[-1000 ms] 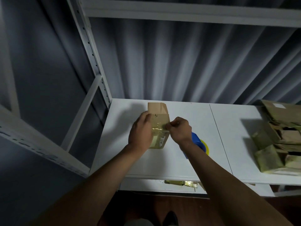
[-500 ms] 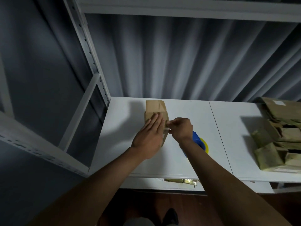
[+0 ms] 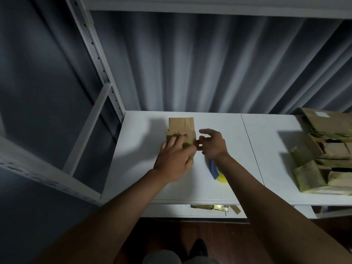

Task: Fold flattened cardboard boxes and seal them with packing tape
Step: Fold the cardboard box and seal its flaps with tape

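Left hand lies flat on the small box mid-bench; right hand hovers loose beside it, hiding the tape dispenser. Flattened boxes pile far right.

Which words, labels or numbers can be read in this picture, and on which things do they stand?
None can be read.
White label on the top box of the pile: too small and blurred.
Small box under the left hand: dark marks, not readable.
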